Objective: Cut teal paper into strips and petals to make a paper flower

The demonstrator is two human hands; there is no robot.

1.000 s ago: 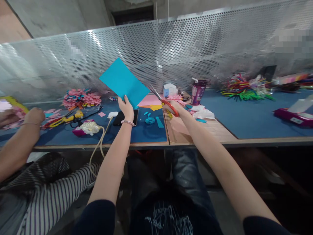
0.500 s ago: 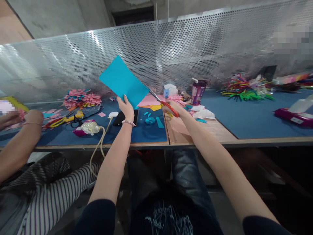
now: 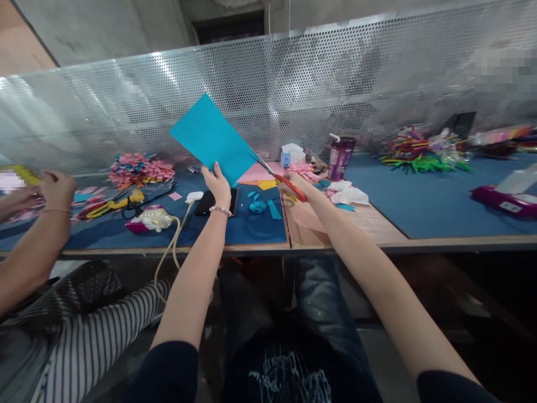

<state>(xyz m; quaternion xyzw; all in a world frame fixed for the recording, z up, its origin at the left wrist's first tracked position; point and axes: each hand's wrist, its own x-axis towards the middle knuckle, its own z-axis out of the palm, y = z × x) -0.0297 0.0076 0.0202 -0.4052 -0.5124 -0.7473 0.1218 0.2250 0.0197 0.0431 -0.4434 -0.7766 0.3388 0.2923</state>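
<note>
Both arms reach forward over the table (image 3: 419,212): the left hand (image 3: 218,187) pinches the lower corner of a blue paper sheet (image 3: 210,137) held up tilted, and the right hand (image 3: 293,184) is closed through the red scissors (image 3: 284,180). A second ago the blades stood clear of the sheet; now they meet its right edge. The blue-topped table is littered with paper scraps, with a perforated metal screen (image 3: 335,84) behind it.

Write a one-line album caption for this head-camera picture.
The left hand holds up a blue paper sheet while the right hand holds red-handled scissors at its edge, over a craft-strewn table.
</note>
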